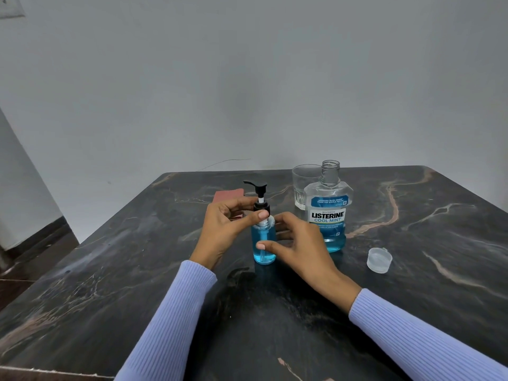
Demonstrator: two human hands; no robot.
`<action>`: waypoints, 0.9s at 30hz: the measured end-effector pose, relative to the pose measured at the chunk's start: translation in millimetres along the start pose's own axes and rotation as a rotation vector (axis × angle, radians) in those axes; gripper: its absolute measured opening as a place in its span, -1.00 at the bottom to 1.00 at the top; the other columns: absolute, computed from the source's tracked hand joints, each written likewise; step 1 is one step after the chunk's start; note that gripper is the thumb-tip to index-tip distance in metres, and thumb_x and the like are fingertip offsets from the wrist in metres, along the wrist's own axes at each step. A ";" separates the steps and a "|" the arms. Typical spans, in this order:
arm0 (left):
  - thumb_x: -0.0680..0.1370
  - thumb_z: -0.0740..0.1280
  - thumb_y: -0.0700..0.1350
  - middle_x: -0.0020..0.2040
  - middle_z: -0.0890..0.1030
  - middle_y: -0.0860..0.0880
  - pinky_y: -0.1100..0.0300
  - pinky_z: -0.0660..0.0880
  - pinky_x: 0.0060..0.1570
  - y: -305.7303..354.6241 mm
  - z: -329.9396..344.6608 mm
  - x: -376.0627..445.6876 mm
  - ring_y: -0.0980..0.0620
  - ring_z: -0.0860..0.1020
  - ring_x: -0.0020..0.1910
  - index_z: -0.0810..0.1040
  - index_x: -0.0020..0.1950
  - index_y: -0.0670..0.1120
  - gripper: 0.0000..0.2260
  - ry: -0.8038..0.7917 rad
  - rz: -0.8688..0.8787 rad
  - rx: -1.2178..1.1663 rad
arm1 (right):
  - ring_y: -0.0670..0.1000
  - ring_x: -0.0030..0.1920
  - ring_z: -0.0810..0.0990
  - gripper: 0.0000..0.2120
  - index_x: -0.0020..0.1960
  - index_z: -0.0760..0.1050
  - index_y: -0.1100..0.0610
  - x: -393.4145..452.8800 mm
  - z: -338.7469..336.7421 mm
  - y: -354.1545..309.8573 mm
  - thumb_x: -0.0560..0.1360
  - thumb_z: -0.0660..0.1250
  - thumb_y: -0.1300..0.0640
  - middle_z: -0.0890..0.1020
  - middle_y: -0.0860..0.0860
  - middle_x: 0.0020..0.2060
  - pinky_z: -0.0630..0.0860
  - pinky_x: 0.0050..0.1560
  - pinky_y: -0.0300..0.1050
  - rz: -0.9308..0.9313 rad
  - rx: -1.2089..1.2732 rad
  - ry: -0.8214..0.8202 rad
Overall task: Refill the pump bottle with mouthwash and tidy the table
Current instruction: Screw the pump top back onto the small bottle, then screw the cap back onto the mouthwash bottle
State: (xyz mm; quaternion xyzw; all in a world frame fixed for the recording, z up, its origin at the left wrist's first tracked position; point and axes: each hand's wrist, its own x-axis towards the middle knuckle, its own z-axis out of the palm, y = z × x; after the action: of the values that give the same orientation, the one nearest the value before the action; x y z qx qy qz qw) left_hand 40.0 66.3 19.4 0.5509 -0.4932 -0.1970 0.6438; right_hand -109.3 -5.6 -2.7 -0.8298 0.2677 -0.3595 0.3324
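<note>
The pump bottle (264,243) stands upright near the middle of the dark marbled bench (110,284), its clear body filled most of the way with blue liquid. Its black pump head (257,195) sits raised above the neck, with the white stem and dip tube showing below the collar, so the pump is not seated down. The left hand (225,229) is at the bottle's left side, its fingers (261,215) curled around the collar and neck, the thumb tip pressed at the bottle's shoulder. The right hand (299,243) is at the bottle's right side, thumb lying across the front of the body and the other fingers bent loosely behind it; it touches the bottle, but whether it grips firmly cannot be told. Both arms wear ribbed lilac sleeves (170,320). Just right of the hands stands the mouthwash bottle (328,213), uncapped, labelled Listerine Cool Mint, with blue liquid only in its lower part. Its clear cap (379,259) lies on the bench further right, apart from it. An empty glass tumbler (302,185) stands just behind the mouthwash bottle. A reddish-brown flat object (229,195) lies behind the left hand, partly hidden.
</note>
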 end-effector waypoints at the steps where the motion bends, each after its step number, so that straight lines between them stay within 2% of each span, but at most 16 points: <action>1: 0.27 0.51 -0.01 -0.05 0.71 0.01 0.24 0.57 -0.02 -0.4 0.4 -0.3 0.06 0.65 0.00 0.66 0.02 -0.07 -0.64 0.007 0.000 0.002 | -0.11 0.04 0.62 -0.52 0.17 0.50 0.06 0.7 1.1 0.4 0.32 0.52 -0.04 0.66 -0.03 0.05 0.60 0.07 -0.10 -0.001 -0.002 0.007; 5: 0.24 0.53 -0.02 -0.07 0.71 0.11 0.35 0.54 -0.11 0.9 0.1 -1.0 0.15 0.65 -0.04 0.64 0.01 0.02 -0.65 0.021 -0.003 0.006 | -0.11 0.06 0.63 -0.49 0.21 0.50 0.06 0.0 3.9 1.8 0.33 0.51 -0.06 0.67 -0.03 0.06 0.60 0.09 -0.08 -0.019 0.005 0.014; 11: 0.19 0.54 0.04 -0.03 0.68 0.11 0.30 0.57 -0.08 8.9 -3.0 -9.4 0.18 0.63 -0.03 0.62 0.04 0.09 -0.57 0.057 -0.017 0.118 | -0.10 0.12 0.61 -0.36 0.33 0.44 0.07 -7.8 -5.5 -2.2 0.32 0.53 -0.07 0.63 0.02 0.16 0.57 0.15 -0.07 -0.007 -0.034 -0.031; 15: 0.16 0.55 0.05 -0.08 0.66 0.05 0.37 0.54 -0.16 20.3 -9.7 -28.7 0.22 0.61 -0.10 0.61 0.03 -0.04 -0.52 0.163 0.011 0.188 | -0.12 -0.05 0.65 -0.59 0.15 0.56 0.11 -11.9 -22.8 -11.2 0.36 0.51 0.00 0.68 -0.01 0.02 0.62 0.04 -0.11 -0.018 -0.091 -0.037; 20: 0.20 0.51 0.09 -0.07 0.62 0.08 0.12 0.55 -0.04 31.4 1.6 -65.2 0.13 0.58 -0.06 0.57 -0.01 -0.01 -0.58 0.288 0.027 0.263 | -0.18 -0.21 0.64 -0.81 -0.08 0.62 0.03 -27.5 -56.5 -13.1 0.35 0.52 0.02 0.67 -0.10 -0.21 0.63 -0.06 -0.12 -0.010 -0.156 -0.069; 24: 0.26 0.54 -0.01 -0.07 0.64 0.10 0.08 0.52 -0.09 39.0 33.6 -79.6 0.13 0.58 -0.09 0.58 -0.05 -0.01 -0.68 0.222 0.090 0.242 | -0.11 -0.27 0.67 -0.88 -0.16 0.65 0.07 -44.5 -101.0 2.1 0.34 0.53 0.08 0.70 -0.05 -0.27 0.63 -0.08 -0.03 0.039 -0.196 -0.033; 27: 0.30 0.55 -0.05 -0.01 0.63 0.16 0.17 0.51 -0.11 42.1 59.6 -78.3 0.17 0.56 -0.03 0.58 -0.01 0.00 -0.69 0.157 0.142 0.260 | -0.11 -0.25 0.68 -0.88 -0.17 0.65 0.09 -54.5 -135.5 20.3 0.33 0.54 0.09 0.71 -0.05 -0.28 0.63 -0.06 0.00 0.099 -0.227 0.067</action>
State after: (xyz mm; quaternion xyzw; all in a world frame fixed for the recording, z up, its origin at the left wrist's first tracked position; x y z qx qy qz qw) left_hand -57.2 111.3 19.2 0.6068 -0.5003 -0.0418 0.6162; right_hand -251.0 -29.9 29.9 -0.8353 0.3583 -0.3378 0.2446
